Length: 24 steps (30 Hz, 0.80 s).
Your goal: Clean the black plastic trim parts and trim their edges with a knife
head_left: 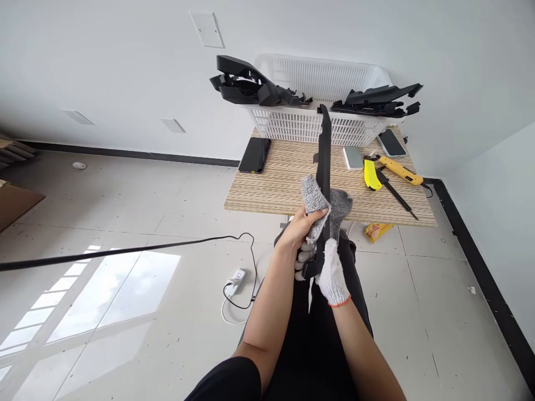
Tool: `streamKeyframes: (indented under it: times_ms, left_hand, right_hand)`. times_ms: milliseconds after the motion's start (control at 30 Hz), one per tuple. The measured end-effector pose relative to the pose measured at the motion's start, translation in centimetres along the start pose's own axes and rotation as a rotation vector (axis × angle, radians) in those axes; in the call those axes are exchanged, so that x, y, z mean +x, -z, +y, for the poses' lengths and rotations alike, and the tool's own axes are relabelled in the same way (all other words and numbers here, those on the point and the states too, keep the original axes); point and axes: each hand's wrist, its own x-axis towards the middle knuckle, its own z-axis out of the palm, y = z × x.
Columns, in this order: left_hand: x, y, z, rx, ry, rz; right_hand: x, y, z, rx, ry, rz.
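A long black plastic trim piece (324, 156) stands upright between my hands over my lap, its top end reaching up in front of the basket. My left hand (296, 228) grips its lower part from the left, with a grey knitted cloth (313, 195) pressed against the piece under the bare thumb. Grey knit also covers the fingertips of that hand. More grey knitted fabric (340, 206) shows on the right side of the piece. My right hand (333, 273), in a white knitted glove with an orange cuff, closes on the bottom end; its fingertips are partly hidden.
On the wood-grain table (276, 192) stands a white basket (292, 122) with black plastic parts (267, 92) across it. A black phone (254, 155), yellow-handled tool (401, 170), yellow scraper-like piece (371, 174) and another phone (392, 143) lie there. A power strip (236, 282) and cable cross the floor.
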Motion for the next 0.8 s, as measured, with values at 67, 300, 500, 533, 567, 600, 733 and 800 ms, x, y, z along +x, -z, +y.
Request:
streamKeyframes:
  times_ms: [67,300,500,533,567,600,733,800]
  left_hand:
    - [0.3,-0.1,-0.5,0.015,-0.039,0.026]
    - [0.7,-0.5,-1.0,-0.111,-0.189,0.156]
    - [0.1,-0.9,-0.9,-0.209,-0.165,0.257]
    - [0.2,-0.9,-0.9,-0.220,-0.173,0.289]
    - [0.4,-0.8,-1.0,-0.226,-0.188,0.316]
    - [0.5,-0.7,-1.1,-0.231,-0.202,0.327]
    - [0.7,-0.4,-1.2,-0.245,-0.288,0.224]
    - [0.4,-0.4,-1.3,-0.196,-0.375,0.173]
  right_hand:
    - [-0.3,-0.1,-1.2,0.005,-0.058,-0.028]
    - [-3.9,0.7,-2.6,0.092,-0.106,-0.221]
    - [-5.2,-1.3,-4.5,0.416,-0.018,-0.278]
    - [-4.7,-1.6,-5.3,0.446,0.010,-0.279]
    - [-4.1,-2.0,-6.1,0.454,0.043,-0.268]
    - [-3.3,-2.2,-6.9,0.451,0.077,-0.253]
    - [0.5,-3.1,-8.8,0.340,0.161,-0.098]
    - [2.3,-3.5,-8.8,0.234,0.235,0.087]
